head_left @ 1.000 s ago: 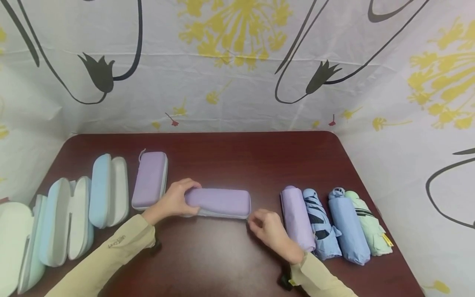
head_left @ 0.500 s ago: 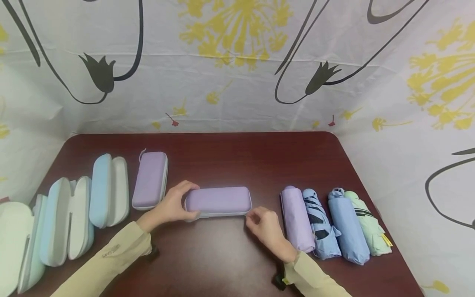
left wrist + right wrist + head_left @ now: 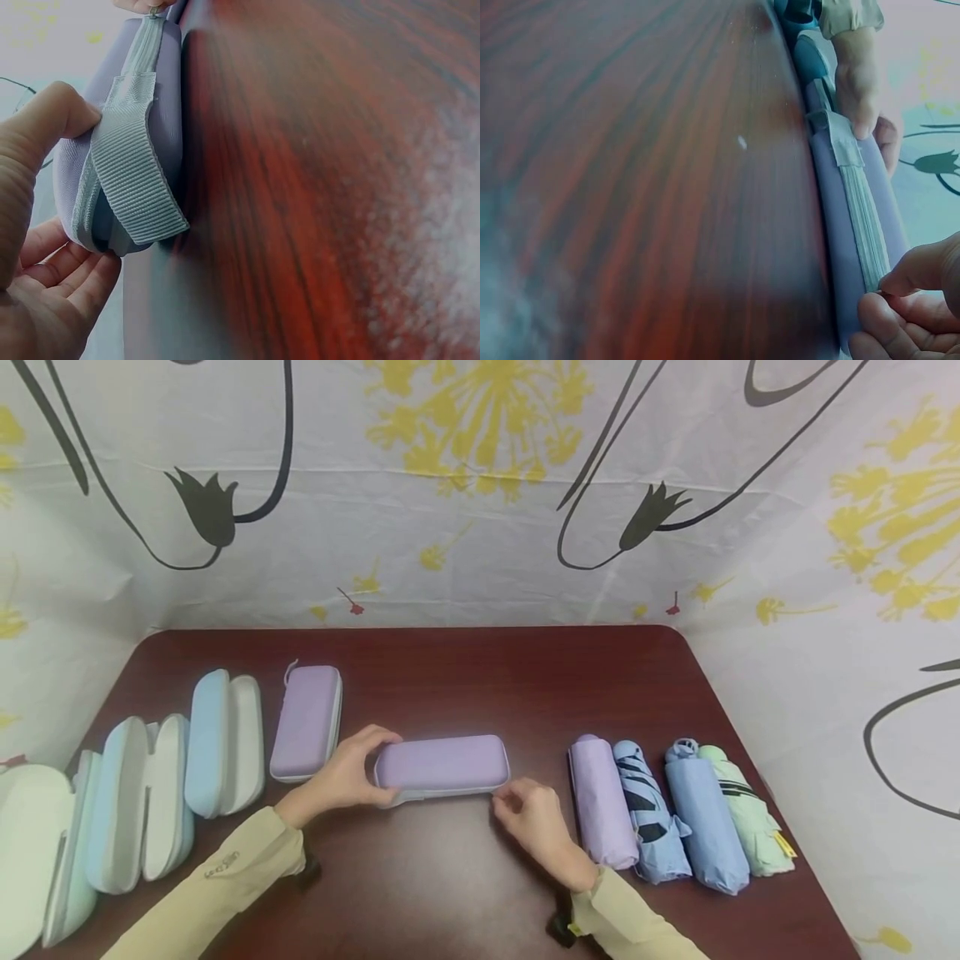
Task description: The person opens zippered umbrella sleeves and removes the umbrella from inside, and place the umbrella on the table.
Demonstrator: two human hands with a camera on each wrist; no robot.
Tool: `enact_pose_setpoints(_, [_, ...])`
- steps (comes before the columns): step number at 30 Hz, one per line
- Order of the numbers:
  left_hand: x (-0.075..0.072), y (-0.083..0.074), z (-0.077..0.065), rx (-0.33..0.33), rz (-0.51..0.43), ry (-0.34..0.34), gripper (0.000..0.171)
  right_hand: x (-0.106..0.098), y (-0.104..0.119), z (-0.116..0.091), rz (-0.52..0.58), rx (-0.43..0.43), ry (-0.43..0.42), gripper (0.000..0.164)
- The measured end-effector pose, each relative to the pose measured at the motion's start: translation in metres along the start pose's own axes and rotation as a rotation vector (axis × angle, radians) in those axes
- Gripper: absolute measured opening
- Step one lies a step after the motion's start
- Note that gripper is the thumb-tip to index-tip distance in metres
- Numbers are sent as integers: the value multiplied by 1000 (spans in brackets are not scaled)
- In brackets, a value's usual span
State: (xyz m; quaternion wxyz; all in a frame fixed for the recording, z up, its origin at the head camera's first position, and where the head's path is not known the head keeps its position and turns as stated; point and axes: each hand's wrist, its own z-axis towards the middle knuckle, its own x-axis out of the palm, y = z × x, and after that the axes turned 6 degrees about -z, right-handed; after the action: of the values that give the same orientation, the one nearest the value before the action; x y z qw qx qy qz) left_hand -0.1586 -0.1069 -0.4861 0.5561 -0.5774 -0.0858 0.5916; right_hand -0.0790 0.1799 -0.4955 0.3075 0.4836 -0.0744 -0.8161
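A purple zip case (image 3: 442,762) lies lengthwise at the middle of the table. My left hand (image 3: 348,774) grips its left end, thumb at the front near a pale ribbed strap (image 3: 135,165) and fingers round the far side. Beside that strap the zip edges stand apart, with a dark gap between them. At the case's front right corner my right hand (image 3: 542,828) pinches the small zip pull (image 3: 883,292) between thumb and forefinger. The pull is mostly hidden by the fingertips. Pale zip tape (image 3: 864,225) runs along the front side from strap to pull.
Another purple zip case (image 3: 307,720) lies behind my left hand. Further left are a pale blue open case (image 3: 207,743), a second one (image 3: 120,806) and a pale green open case (image 3: 30,852). Folded umbrellas, purple (image 3: 602,802), patterned blue (image 3: 651,818), plain blue (image 3: 707,822) and green (image 3: 750,814), lie at right.
The case has turned slightly, its right end shifting a little away from me. My right hand has moved slightly left at the corner. My left hand keeps its grip.
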Motion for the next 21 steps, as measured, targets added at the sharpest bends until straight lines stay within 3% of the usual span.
enact_pose_setpoints(12, [2, -1, -1, -66, 9, 21, 66, 5, 21, 2, -72, 41, 52, 12])
enact_pose_setpoints(17, [2, -2, -1, -48, 14, 11, 67, 9, 33, 8, -79, 22, 99, 9])
enact_pose_setpoints(21, [3, 0, -1, -27, 19, 1, 67, 11, 44, 13, -87, 20, 187, 6])
